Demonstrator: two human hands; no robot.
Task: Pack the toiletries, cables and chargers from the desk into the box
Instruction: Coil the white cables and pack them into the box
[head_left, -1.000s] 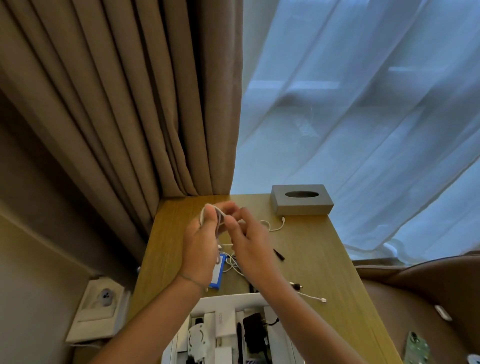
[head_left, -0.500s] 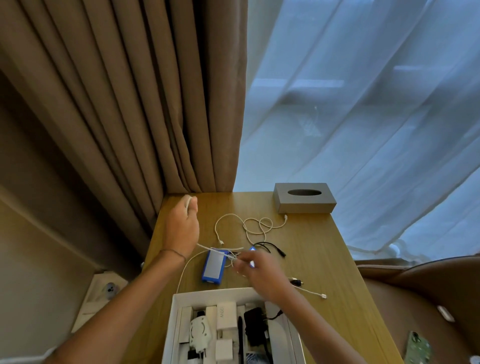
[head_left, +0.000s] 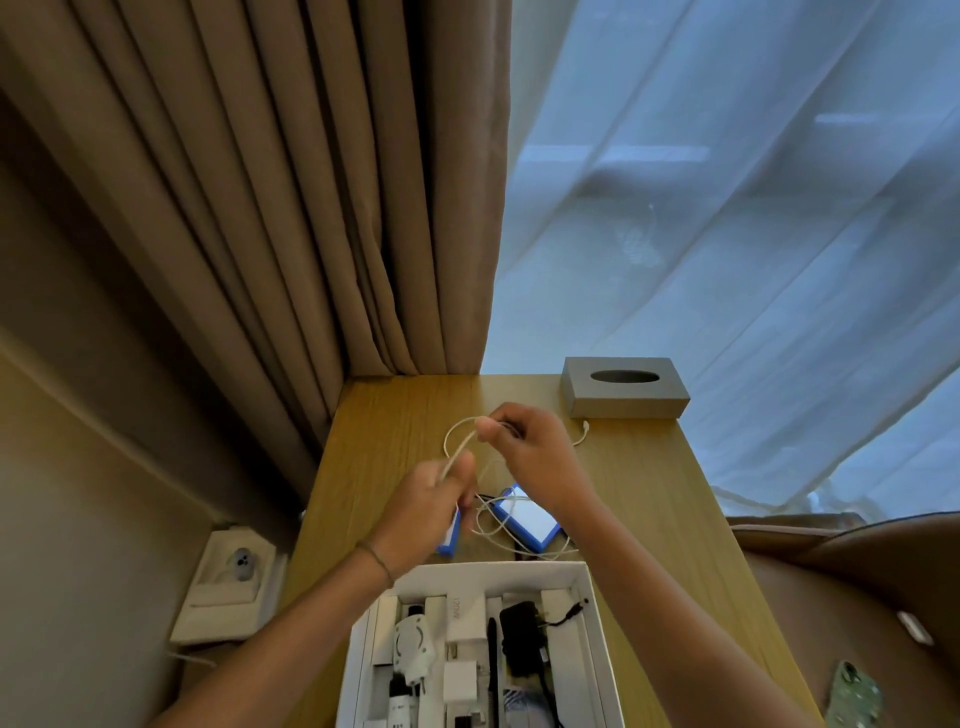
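Note:
Both hands hold a thin white cable (head_left: 456, 448) above the wooden desk (head_left: 644, 499). My left hand (head_left: 434, 499) pinches one stretch of it; my right hand (head_left: 527, 449), a little farther away, grips a loop. More of the cable trails down over a blue-edged white device (head_left: 530, 519), and its plug end (head_left: 585, 427) lies by the tissue box. A second blue device (head_left: 451, 540) is partly hidden under my left hand. The white box (head_left: 597, 613) at the near edge holds white chargers, a black adapter and small bottles.
A grey tissue box (head_left: 626, 387) stands at the desk's far right. Brown curtains hang at the back left, sheer ones at the right. A wall socket plate (head_left: 228, 582) sits left of the desk; a brown seat with a phone (head_left: 852, 699) lies to the right.
My hands came back together: the left moved in from the desk's far left corner, the right rose from beside the blue device, and both now hold the white cable between them.

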